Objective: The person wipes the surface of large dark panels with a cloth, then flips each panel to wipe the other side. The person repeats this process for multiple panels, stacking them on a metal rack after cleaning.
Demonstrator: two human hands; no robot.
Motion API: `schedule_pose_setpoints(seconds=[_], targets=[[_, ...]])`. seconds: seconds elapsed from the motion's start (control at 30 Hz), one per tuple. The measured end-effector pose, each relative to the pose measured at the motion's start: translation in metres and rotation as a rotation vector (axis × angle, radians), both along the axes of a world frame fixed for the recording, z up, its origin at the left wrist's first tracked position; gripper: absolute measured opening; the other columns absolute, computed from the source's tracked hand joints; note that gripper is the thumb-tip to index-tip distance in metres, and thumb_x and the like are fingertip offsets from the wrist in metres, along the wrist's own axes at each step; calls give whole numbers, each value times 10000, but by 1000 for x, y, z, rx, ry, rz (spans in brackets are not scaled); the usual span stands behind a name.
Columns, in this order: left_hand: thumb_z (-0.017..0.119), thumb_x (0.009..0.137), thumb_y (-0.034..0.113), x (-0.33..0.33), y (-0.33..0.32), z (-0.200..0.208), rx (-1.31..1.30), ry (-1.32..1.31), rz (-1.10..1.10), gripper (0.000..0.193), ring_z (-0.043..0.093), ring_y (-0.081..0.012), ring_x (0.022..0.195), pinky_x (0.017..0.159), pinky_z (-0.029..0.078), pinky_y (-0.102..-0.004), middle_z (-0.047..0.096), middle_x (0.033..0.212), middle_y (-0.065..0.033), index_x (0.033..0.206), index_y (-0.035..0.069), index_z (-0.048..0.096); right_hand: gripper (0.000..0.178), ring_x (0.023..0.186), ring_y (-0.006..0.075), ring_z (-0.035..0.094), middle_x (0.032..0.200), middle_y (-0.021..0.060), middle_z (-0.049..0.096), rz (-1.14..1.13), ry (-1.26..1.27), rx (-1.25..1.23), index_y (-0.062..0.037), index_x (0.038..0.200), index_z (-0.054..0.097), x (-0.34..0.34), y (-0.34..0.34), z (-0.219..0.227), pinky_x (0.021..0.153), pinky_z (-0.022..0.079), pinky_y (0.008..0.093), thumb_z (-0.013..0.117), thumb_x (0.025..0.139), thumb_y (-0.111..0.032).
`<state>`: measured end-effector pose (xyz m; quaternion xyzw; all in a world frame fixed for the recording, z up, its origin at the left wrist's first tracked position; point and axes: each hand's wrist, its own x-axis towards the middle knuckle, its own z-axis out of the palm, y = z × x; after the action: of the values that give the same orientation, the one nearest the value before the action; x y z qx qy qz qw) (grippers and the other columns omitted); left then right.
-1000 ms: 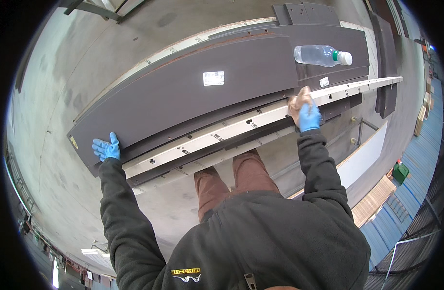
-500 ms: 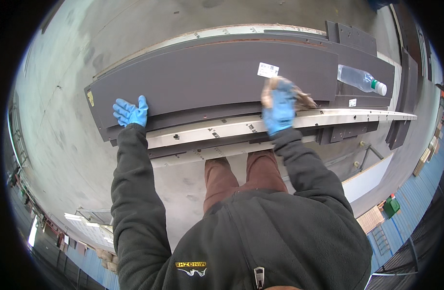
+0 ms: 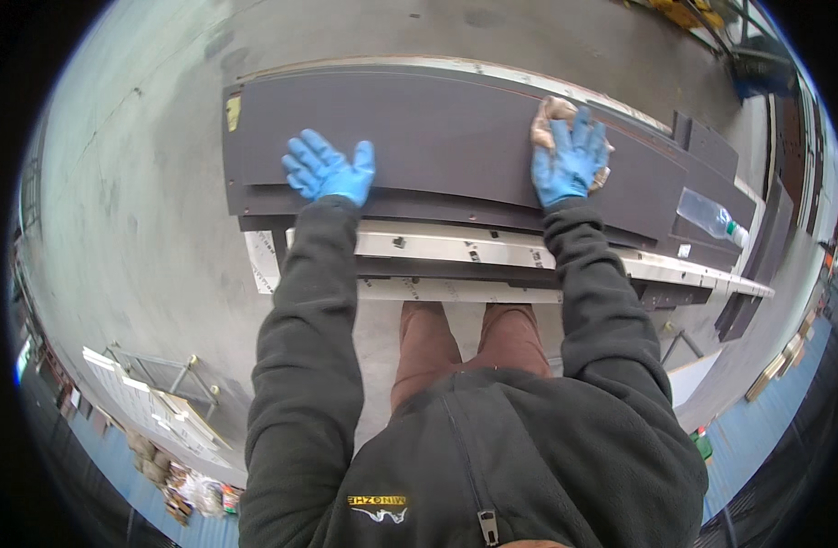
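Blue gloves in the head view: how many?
2. One on the left hand, over the dark panel; one on the right hand, over the crumpled cloth. No others visible.

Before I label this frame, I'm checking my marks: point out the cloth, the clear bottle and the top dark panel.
Cloth [image 3: 551, 110]: head view, on its exposed upper part.
Clear bottle [image 3: 704, 214]: head view, on its body.
Top dark panel [image 3: 451, 142]: head view, on bare surface near its middle.

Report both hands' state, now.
Left hand: open, resting on the dark panel.
Right hand: open, laid over a tan cloth on that panel.
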<state>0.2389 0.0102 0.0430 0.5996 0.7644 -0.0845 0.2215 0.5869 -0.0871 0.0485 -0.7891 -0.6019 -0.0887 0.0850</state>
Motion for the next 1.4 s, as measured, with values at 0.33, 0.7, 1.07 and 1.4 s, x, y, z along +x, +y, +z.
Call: schedule_pose_setpoints(seconds=[0.33, 0.7, 1.07, 1.4], targets=[[624, 947, 518, -37, -12, -3, 428, -230, 36, 970, 39, -553, 1578, 1261, 75, -663, 87, 1718, -322, 1671, 52, 177, 488, 1534, 503, 305, 1688, 247, 319, 379, 210, 19, -136, 1320, 669, -138, 80, -17, 1259, 201, 627, 710, 879, -341], [633, 983, 327, -160, 16, -44, 595, -236, 164, 675, 273, -459, 1565, 1273, 145, -632, 411, 1640, -231, 1573, 55, 446, 541, 1493, 503, 362, 1628, 299, 369, 171, 80, 15, -158, 1380, 655, -174, 106, -19, 1211, 265, 634, 705, 877, -352], [375, 1047, 664, -176, 17, -45, 497, -424, 176, 818, 243, -474, 1572, 1261, 102, -656, 371, 1657, -254, 1581, 45, 426, 591, 1551, 428, 333, 1621, 242, 438, 742, 327, -15, -142, 1410, 630, -398, 209, -12, 1278, 151, 625, 711, 873, -374], [269, 1128, 584, -211, 42, -17, 463, -1273, 681, 745, 456, -262, 1408, 1213, 331, -409, 478, 1534, -159, 1564, -14, 353, 540, 1565, 399, 321, 1632, 212, 438, 948, 432, -24, -82, 1452, 600, -391, 152, -5, 1304, 168, 572, 607, 966, -318]])
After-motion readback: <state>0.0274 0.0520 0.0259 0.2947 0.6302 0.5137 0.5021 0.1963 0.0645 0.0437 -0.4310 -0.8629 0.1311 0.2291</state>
